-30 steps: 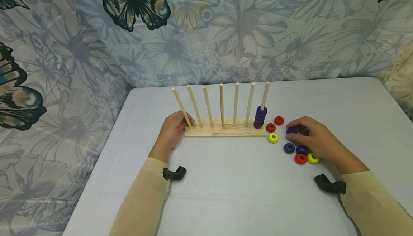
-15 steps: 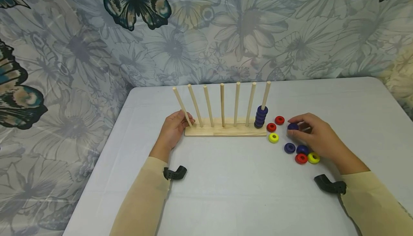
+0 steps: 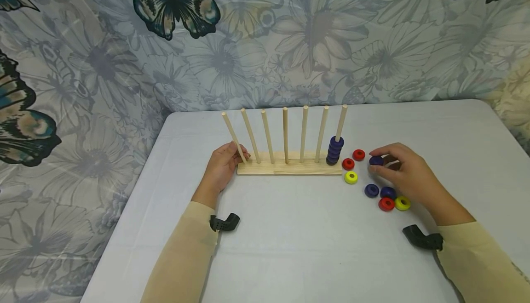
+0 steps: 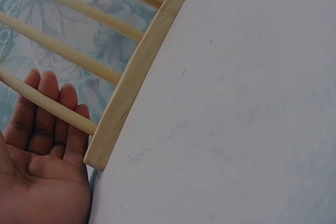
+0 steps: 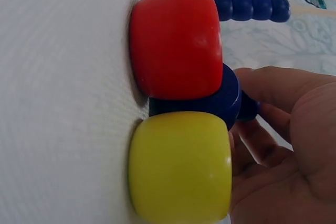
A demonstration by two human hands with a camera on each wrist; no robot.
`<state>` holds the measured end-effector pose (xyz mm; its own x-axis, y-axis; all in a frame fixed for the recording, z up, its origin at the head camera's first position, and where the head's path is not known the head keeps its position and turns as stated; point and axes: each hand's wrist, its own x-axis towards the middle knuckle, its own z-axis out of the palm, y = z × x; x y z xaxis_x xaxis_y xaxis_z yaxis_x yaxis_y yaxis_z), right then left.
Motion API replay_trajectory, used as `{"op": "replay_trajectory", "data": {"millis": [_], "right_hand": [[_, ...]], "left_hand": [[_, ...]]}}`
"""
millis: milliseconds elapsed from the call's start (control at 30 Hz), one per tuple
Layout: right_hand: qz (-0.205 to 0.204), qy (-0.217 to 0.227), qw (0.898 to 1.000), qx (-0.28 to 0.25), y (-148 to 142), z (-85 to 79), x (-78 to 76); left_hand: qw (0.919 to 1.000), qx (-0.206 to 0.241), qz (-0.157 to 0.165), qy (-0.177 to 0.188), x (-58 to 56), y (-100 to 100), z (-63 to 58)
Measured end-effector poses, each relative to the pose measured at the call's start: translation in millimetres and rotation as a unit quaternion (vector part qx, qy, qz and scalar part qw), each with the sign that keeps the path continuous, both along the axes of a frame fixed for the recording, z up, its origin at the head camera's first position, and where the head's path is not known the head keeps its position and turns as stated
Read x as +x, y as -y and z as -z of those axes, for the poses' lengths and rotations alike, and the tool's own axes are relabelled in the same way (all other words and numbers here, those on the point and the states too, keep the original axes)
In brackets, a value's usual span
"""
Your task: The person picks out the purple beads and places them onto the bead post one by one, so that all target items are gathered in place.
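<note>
A wooden peg stand with a row of upright pegs stands on the table. Several dark blue rings are stacked on its rightmost peg. At the stand's left end is my left hand; the left wrist view shows its fingers loosely extended behind the end peg, palm uncurled. My right hand pinches a blue ring between thumb and fingers, right of the stand. In the right wrist view, that ring is partly hidden behind nearer rings.
Between stand and right hand lie two red rings and a yellow ring. Below the right hand are a blue ring, another blue ring, a red ring and a yellow ring. Patterned cloth hangs behind the table.
My right hand has moved slightly up and away in the head view, with the blue ring in its fingers. The left hand and the stand have stayed in place.
</note>
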<state>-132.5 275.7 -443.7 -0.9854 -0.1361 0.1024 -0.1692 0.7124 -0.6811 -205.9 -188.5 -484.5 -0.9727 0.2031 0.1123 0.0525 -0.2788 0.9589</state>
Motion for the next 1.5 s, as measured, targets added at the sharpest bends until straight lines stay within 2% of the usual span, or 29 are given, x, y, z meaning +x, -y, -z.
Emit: {"op": "replay_trajectory", "data": {"millis": [500,1067,1500], "right_hand": [[-0.016,-0.048,0.999,-0.019,6,-12.6,5.1],[-0.026,-0.106,0.994,-0.025,13,-40.7,15.5],[-0.056,-0.170,0.982,-0.058,21,-61.3,16.6]], "left_hand": [[0.9999,-0.009,0.000,-0.006,0.6,0,-0.3],[1.0000,-0.003,0.000,-0.003,1.5,0,-1.1],[1.0000,-0.002,-0.006,0.002,1.8,-4,-2.9]]}}
